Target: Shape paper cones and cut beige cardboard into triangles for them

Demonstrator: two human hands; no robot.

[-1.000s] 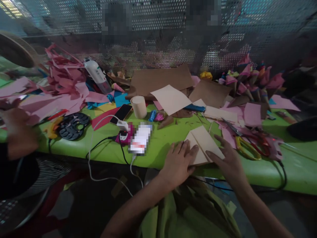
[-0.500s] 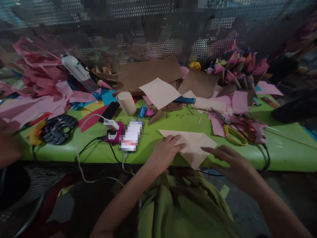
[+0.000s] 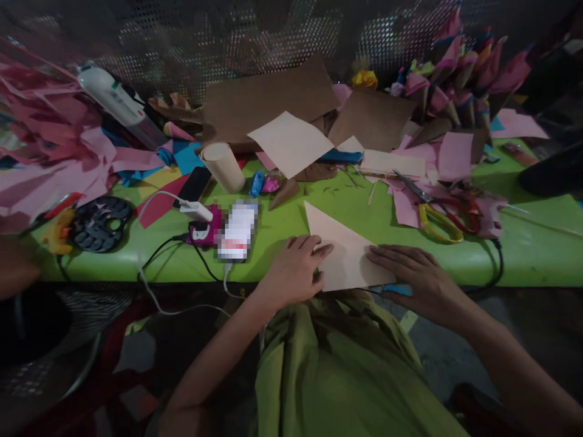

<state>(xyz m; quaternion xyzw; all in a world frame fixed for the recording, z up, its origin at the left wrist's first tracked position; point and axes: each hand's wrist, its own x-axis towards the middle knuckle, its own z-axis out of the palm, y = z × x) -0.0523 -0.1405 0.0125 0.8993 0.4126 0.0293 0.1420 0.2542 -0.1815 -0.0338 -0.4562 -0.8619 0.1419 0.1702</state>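
Observation:
A pale cream paper sheet (image 3: 342,252), now showing as a triangle, lies at the front edge of the green table. My left hand (image 3: 298,270) presses on its left side, fingers slightly bent and spread. My right hand (image 3: 412,276) lies over its right corner with fingers stretched flat and the thumb apart below. Neither hand is wrapped round anything. Another pale square sheet (image 3: 291,144) lies farther back, on brown paper (image 3: 268,100). Scissors (image 3: 439,218) with yellow and red handles rest to the right of my right hand.
Left of my hands are a phone (image 3: 237,229) on a cable, a magenta power adapter (image 3: 207,227) and a paper roll (image 3: 223,167). Pink paper (image 3: 54,164) heaps at far left. Paper cones (image 3: 469,79) stand back right. Another person's arm (image 3: 16,267) shows at the left edge.
The cream paper has been turned, its point now toward the back left and a straight edge toward me. My right hand has come down onto its right corner. The view has shifted slightly.

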